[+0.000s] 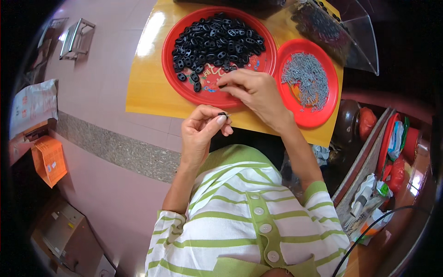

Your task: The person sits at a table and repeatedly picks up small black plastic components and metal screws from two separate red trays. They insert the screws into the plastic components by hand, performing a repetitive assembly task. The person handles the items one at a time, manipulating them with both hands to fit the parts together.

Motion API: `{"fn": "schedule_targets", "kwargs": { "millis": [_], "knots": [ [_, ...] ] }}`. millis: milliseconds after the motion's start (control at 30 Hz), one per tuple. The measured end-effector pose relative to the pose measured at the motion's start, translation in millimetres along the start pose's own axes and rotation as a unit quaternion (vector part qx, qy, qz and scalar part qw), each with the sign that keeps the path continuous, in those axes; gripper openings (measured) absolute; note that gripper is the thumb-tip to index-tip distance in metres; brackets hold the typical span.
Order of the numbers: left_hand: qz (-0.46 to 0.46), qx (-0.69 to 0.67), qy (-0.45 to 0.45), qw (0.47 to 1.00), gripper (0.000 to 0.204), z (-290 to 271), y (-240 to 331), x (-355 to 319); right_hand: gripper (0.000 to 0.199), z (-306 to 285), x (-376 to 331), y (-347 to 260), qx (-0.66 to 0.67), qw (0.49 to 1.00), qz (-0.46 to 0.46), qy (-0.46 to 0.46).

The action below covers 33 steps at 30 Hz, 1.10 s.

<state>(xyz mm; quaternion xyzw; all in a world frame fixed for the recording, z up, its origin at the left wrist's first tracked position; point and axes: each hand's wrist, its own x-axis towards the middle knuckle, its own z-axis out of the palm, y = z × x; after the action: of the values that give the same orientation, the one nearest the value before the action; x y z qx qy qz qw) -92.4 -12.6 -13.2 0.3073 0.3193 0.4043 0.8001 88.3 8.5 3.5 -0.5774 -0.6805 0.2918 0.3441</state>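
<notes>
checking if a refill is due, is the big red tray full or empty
Partly full: small black pieces heap over most of the big red tray, while bare printed base shows along its near side.

The shirt (235,226) is white with green stripes. Pale round buttons (265,228) run down its green front strip (269,242). The right cuff (315,190) is plain green.

Head cam, left fisheye of the pair: looks steeply down, wearer's torso (226,217) at 6 o'clock, worktop (143,90) at 12. Left hand (200,129), right hand (258,94) near centre, close range. Edges bend rimward; 2 o'clock rim too dark to call.
</notes>
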Motion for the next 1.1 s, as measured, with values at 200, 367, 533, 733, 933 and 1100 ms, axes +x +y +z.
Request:
{"fn": "schedule_targets", "kwargs": {
  "millis": [200,367,533,733,933,1100],
  "knots": [
    [0.019,-0.019,-0.015,1.0,0.006,6,-3,10,0.016,-10,-30,-6,0.342,0.919,0.174,0.093],
    [0.017,0.006,-0.003,1.0,0.007,20,0,17,0.021,-23,-46,-8,0.438,0.877,0.163,0.11],
    [0.008,0.044,-0.01,0.999,0.008,36,0,25,0.023,-30,-58,-14,0.497,0.842,0.159,0.135],
    [0.001,0.085,-0.021,0.996,0.008,53,-1,26,0.028,-37,-71,-10,0.492,0.847,0.16,0.119],
    [0.005,0.098,-0.027,0.995,0.008,57,-2,27,0.026,-38,-76,-10,0.48,0.856,0.154,0.116],
    [0.009,0.103,-0.026,0.994,0.008,56,-3,27,0.026,-35,-77,-8,0.476,0.857,0.154,0.122]
  ]
}}
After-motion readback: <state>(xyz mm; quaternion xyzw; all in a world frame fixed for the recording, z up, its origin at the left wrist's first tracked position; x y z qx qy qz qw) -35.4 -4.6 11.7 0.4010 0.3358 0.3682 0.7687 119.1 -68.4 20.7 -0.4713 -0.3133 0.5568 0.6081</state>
